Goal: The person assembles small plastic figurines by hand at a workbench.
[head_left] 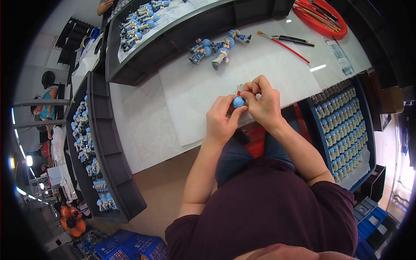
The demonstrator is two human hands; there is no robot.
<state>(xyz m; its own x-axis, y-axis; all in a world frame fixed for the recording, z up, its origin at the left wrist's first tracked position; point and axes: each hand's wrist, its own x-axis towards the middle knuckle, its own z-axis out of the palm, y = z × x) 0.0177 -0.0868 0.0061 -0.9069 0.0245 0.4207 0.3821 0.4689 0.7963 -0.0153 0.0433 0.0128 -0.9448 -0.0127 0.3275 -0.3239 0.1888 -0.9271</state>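
Observation:
Over the near edge of the white-topped table, my left hand (220,118) pinches a small figurine (238,102) with a round, ribbed blue head of hair. My right hand (264,102) is closed beside it, thumb and fingertips pressed together right at the figurine. A small pale piece with a red part (239,90) shows by the right fingertips. Whether that piece belongs to the figurine I cannot tell, and the fingers hide most of the body. Farther back on the white sheet lie several similar blue-haired figurines (221,57) in pale and dark blue clothes.
A red-handled brush (286,48) and a dark slim tool (294,40) lie at the back right, near a red tray (318,19) of brushes. Dark crates (113,160) with figurines stand left and behind. Rows of figurines fill a blue crate (369,130) at right.

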